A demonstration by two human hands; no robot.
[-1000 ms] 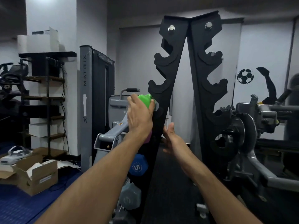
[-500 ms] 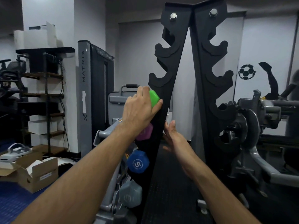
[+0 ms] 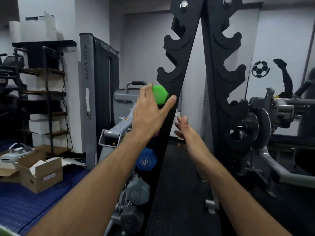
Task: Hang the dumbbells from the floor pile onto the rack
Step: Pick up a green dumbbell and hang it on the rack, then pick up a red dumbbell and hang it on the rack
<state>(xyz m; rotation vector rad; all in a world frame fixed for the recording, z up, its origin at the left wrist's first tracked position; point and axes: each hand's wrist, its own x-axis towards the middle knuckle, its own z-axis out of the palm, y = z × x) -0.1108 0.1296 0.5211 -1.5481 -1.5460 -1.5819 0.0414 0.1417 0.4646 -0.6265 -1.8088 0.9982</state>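
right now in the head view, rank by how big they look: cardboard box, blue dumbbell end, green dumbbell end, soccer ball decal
1. cardboard box
2. blue dumbbell end
3. green dumbbell end and soccer ball decal: too alike; the left hand covers part of the green one.

"MATRIX" in dark capitals, running vertically on the grey upright of the weight machine at the left wall. Handwritten mark resembling "2" lower on the same upright, below a strip of white tape; not clearly legible. White numeral "5" inside a ring of small illegible lettering on the end face of the blue dumbbell on the rack. Embossed mark on the end face of the green dumbbell, illegible. Embossed numeral on the grey dumbbell below, unreadable. White label on the side of the cardboard box on the floor, lower left; print too small to read.
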